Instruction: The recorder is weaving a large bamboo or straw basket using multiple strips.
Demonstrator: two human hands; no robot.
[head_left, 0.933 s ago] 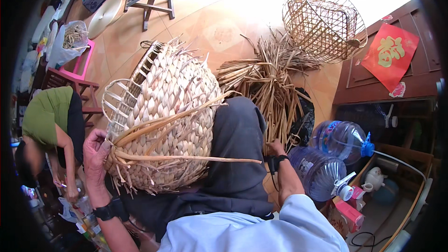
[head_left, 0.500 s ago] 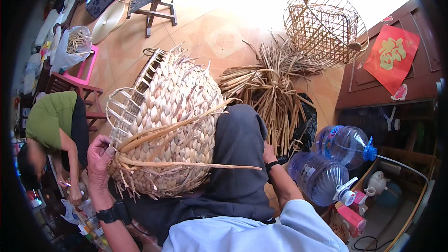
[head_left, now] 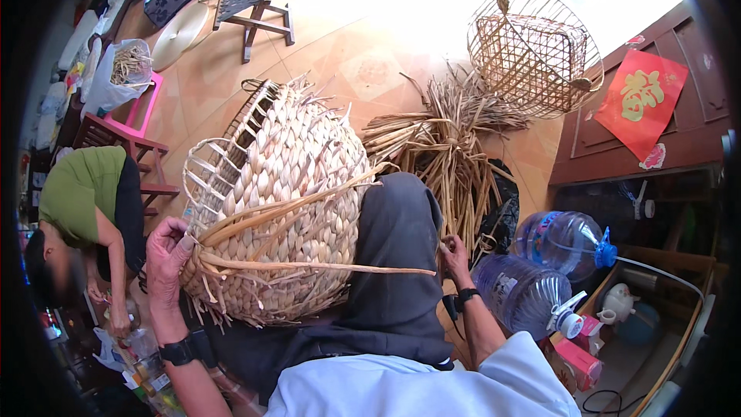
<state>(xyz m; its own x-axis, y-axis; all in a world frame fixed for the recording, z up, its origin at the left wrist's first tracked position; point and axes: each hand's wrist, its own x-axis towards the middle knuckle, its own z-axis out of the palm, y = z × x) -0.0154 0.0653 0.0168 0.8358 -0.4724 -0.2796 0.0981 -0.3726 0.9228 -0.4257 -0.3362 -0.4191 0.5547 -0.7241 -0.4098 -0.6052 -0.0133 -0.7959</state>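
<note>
1. L hand (head_left: 168, 251) closed on woven basket (head_left: 282, 208) rim and strand ends; basket on lap, position unchanged vs. 0.9 s ago.
2. R hand (head_left: 455, 253) now gripping fibre bundle (head_left: 448, 150); loose strand (head_left: 370, 268) spans the gap.
3. Wire cage (head_left: 536, 50) far, static.

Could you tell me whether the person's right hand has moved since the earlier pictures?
Yes. The right hand now reaches up into the pile of dried strips; earlier it sat lower, beside the near water bottle.

head cam, fisheye, looking down, close on lap
</note>
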